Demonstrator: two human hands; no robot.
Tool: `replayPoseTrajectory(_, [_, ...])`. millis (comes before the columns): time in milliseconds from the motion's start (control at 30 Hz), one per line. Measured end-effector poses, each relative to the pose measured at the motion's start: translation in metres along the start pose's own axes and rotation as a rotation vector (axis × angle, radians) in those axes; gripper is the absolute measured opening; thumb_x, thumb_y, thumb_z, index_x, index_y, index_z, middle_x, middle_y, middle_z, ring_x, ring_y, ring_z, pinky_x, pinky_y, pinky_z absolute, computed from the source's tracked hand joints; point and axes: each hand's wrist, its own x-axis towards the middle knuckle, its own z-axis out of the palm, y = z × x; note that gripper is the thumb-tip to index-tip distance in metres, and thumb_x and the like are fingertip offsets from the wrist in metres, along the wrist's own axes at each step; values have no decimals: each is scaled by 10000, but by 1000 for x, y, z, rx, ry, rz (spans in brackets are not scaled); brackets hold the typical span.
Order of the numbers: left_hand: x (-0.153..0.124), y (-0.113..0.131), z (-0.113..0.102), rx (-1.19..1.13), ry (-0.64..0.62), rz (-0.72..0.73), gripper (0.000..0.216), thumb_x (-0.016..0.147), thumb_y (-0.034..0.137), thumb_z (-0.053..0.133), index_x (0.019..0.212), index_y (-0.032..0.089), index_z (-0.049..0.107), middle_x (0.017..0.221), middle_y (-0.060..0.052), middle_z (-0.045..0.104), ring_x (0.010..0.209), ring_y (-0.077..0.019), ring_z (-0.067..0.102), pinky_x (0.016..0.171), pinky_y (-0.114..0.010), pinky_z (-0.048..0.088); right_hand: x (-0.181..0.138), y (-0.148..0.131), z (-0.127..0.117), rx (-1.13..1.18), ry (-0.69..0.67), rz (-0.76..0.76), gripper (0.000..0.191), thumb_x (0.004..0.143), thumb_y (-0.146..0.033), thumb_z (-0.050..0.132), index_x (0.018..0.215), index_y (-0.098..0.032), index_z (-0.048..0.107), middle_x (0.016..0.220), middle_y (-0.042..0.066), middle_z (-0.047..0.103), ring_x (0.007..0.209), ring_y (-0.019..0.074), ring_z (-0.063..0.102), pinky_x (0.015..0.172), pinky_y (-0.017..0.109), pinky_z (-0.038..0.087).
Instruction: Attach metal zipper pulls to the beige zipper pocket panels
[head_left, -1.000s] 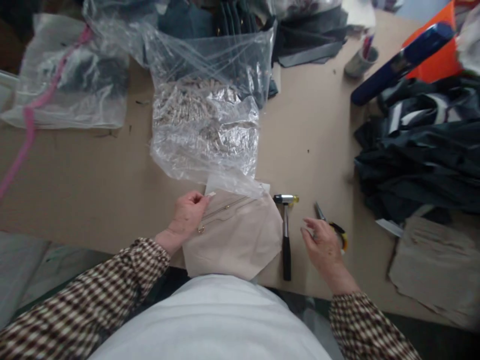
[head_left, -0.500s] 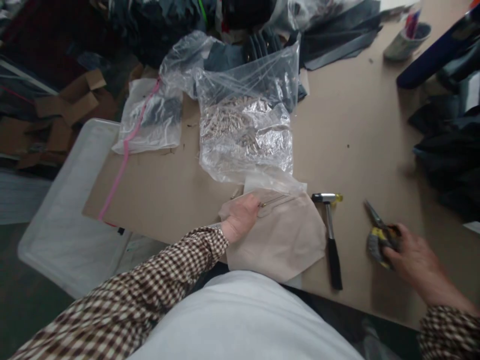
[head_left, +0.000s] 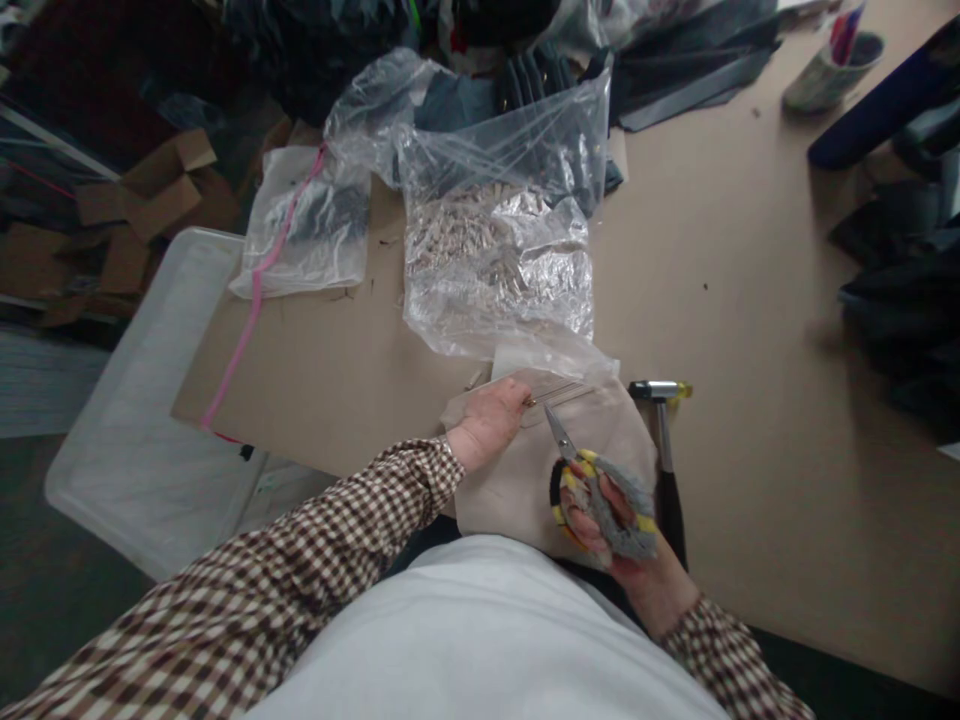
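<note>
A beige sheet of fabric or leather (head_left: 510,500) lies at the table's front edge. On its upper part, my left hand (head_left: 491,420) is closed in a pinch at a small brass-coloured piece (head_left: 530,402), from which thin dark cords (head_left: 562,393) run to the right; how the piece is fixed is too small to tell. My right hand (head_left: 634,565) grips a pair of scissors (head_left: 564,440), fingers in the handles, which are wrapped in grey and yellow. Their blades look closed and point up and left, just short of the left fingertips.
A hammer (head_left: 664,425) lies right of the sheet, partly behind my right hand. Clear plastic bags, one full of small metallic pieces (head_left: 457,235), lie beyond. A pink strip (head_left: 259,290) crosses the left side. A cup of pens (head_left: 821,85) and dark material stand at the right.
My right hand has brought the scissors leftward from the bare tabletop, past the hammer, to above the beige sheet. My left hand keeps its pinch in the same place.
</note>
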Motion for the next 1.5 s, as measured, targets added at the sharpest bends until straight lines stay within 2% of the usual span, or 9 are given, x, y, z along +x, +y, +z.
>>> replayPoseTrajectory(133, [2,-4,3,11,18,20,217,968,237,468,1004,205,680,1026,-88,655,925,-215,597,827,-301,448,16,6,-2,175,-113,28,324,825,-520,666,933,-214,669,596,-23,516,422,41,326,389,153,278])
replayPoseTrajectory(333, [3,-3,2,64,9,14,207,966,234,473,1013,196,670,1011,-74,654,863,-205,602,756,-298,438,21,16,-10,225,-93,38,321,809,-492,685,977,-219,672,718,3,592,445,48,364,364,149,305])
replayPoseTrajectory(667, [2,2,-5,110,-16,-10,213,970,244,467,1035,208,667,1057,-62,670,866,-195,618,724,-294,429,23,21,-12,344,-110,55,313,808,-434,712,1001,-187,704,751,31,629,453,36,378,359,123,340])
replayPoseTrajectory(867, [3,3,-8,123,-55,-21,228,981,267,445,1036,221,661,1045,-51,667,881,-194,628,716,-292,446,29,22,-17,380,-185,51,296,830,-430,694,1001,-188,683,762,23,627,458,33,394,362,109,332])
replayPoseTrajectory(1033, [3,1,-5,138,-20,9,217,975,262,450,1036,228,656,1041,-40,668,891,-189,634,723,-284,456,34,20,-12,410,-222,46,286,858,-427,669,1011,-186,670,746,9,617,455,34,385,375,115,348])
replayPoseTrajectory(1200, [3,0,-4,119,-32,10,222,972,245,450,1053,217,655,1060,-53,667,882,-196,635,740,-296,465,36,26,-2,498,-180,46,223,876,-383,652,999,-197,650,798,14,625,502,40,414,415,110,375])
replayPoseTrajectory(1300, [4,0,-4,105,-30,20,209,965,239,463,1042,211,655,1037,-59,666,880,-200,636,744,-299,468,39,32,3,558,-184,49,241,840,-380,699,978,-191,643,805,15,632,506,35,419,417,105,360])
replayPoseTrajectory(1400, [5,-1,-5,98,-22,31,194,958,238,473,1021,211,654,1009,-56,667,882,-205,640,736,-298,468,39,31,3,506,-215,70,300,778,-372,764,984,-189,645,804,16,639,529,42,460,446,123,388])
replayPoseTrajectory(1500, [6,-1,-6,106,-44,25,194,958,248,474,1030,215,652,1033,-60,668,888,-208,647,748,-304,474,30,24,-6,365,-237,105,342,798,-357,751,1092,-227,635,787,0,627,537,61,504,468,156,421])
